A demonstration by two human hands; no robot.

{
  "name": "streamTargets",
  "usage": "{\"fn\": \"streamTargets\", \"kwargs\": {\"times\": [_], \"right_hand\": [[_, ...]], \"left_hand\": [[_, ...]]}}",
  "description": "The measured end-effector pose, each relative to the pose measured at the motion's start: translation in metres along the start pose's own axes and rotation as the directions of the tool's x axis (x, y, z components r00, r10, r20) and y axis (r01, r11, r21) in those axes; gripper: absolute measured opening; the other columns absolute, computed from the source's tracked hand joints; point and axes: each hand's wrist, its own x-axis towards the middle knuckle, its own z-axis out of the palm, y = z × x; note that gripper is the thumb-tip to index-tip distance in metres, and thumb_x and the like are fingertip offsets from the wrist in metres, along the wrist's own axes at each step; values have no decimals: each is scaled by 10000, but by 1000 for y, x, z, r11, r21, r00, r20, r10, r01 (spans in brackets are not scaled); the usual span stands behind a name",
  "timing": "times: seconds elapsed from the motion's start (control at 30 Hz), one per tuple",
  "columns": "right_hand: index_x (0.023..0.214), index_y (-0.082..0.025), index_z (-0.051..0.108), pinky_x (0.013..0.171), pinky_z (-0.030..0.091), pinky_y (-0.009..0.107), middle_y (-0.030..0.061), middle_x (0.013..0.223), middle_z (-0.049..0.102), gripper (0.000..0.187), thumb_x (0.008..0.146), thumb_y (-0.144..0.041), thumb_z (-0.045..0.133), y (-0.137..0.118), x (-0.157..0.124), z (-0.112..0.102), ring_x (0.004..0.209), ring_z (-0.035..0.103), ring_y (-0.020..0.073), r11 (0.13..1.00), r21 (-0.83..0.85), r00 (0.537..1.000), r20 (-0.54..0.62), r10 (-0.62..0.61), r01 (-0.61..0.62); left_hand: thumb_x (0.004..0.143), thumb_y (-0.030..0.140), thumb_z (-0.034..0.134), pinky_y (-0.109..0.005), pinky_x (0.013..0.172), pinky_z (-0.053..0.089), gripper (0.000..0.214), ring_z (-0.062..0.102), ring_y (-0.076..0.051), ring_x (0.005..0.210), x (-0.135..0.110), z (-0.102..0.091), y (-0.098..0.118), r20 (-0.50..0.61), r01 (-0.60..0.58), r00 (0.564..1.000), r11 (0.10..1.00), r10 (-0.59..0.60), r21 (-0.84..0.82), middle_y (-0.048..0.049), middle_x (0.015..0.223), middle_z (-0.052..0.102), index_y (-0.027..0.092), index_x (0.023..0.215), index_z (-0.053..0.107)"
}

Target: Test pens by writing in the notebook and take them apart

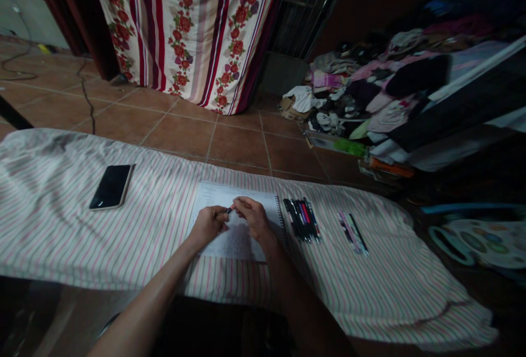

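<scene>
Left hand [207, 225] and right hand [251, 217] over a spiral notebook [217, 197], fingers [240, 203] of both pinched on a small dark pen [228, 211]; loose pens [302, 219] just right.

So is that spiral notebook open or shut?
Seemingly open: the notebook lies flat, a white page showing under the left hand and right hand, wire binding along its right edge.

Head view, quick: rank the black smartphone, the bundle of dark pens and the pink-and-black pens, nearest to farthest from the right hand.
From the right hand:
1. Bundle of dark pens, just right of the spiral notebook.
2. Pink-and-black pens, farther right.
3. Black smartphone, far left.
</scene>
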Motion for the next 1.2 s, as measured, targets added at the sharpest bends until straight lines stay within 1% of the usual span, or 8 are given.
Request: {"fn": "streamTargets", "kwargs": {"times": [0.17, 0.33, 0.43, 0.6, 0.77, 0.9, 1.1, 1.2], "right_hand": [[809, -181, 649, 668, 411, 243, 11, 750, 650, 298, 610, -394, 708, 0, -2, -8, 679, 565, 114, 994, 104, 985, 171, 22, -41], [1035, -235, 566, 590, 421, 239, 26, 896, 660, 453, 648, -449, 667, -3, -6, -3, 732, 599, 140, 994, 82, 996, 53, 65, -69], [840, -189, 589, 450, 312, 207, 10, 728, 634, 362, 642, -487, 645, -6, -5, 0, 563, 519, 105, 993, -75, 995, -56, 84, -88], [639, -164, 582, 461, 271, 221, -13, 566, 573, 282, 605, -428, 676, -5, -1, -3, 487, 412, 77, 988, -143, 998, -5, 62, -62], [849, -193, 615, 567, 353, 223, 23, 793, 673, 286, 620, -347, 690, -3, -4, -10, 659, 539, 112, 1000, 18, 991, 135, 17, -20], [1113, -266, 506, 536, 357, 215, 25, 984, 656, 482, 679, -420, 649, -3, -8, -10, 760, 586, 142, 996, 9, 989, 120, 91, -93], [680, -161, 583, 437, 257, 221, 5, 605, 572, 339, 666, -499, 609, 0, -2, -6, 489, 404, 84, 981, -193, 999, 28, 28, -22], [700, -170, 591, 482, 306, 232, 6, 605, 603, 262, 658, -426, 627, -2, -2, -7, 518, 443, 98, 986, -160, 997, 70, -29, 39]], "left_hand": [[775, 172, 421, -218, 462, 443, 202, 573, -103, 458, 0, 1, -4, -13, 20, 1000, 995, -21, -93, -12, 633, 617, 110, 915, 553], [744, 175, 489, -222, 484, 442, 222, 565, -110, 467, -1, 1, -5, -106, -8, 994, 997, 0, -74, 44, 578, 563, 156, 965, 491], [724, 183, 533, -218, 496, 431, 178, 561, -112, 477, 0, -1, -8, -134, -20, 991, 999, 14, -42, 62, 541, 530, 178, 900, 506], [699, 179, 555, -213, 493, 429, 100, 566, -110, 486, 0, -2, -11, -149, -7, 989, 1000, 5, -16, 67, 556, 504, 189, 793, 524], [705, 192, 541, -215, 476, 424, 39, 561, -112, 460, -1, -4, -9, -123, 9, 992, 1000, -10, -11, 65, 525, 499, 183, 740, 525], [719, 205, 526, -217, 496, 429, 31, 572, -110, 478, -2, -5, -7, -130, 4, 991, 1000, -4, 5, 55, 557, 530, 186, 741, 534], [711, 220, 538, -218, 509, 438, 42, 588, -116, 504, -2, -3, -9, -129, -5, 992, 1000, 8, 25, 55, 570, 529, 193, 743, 532], [705, 216, 541, -220, 503, 443, 73, 589, -119, 502, -2, -2, -9, -127, -5, 992, 1000, 9, 29, 58, 574, 524, 195, 773, 523]]}}
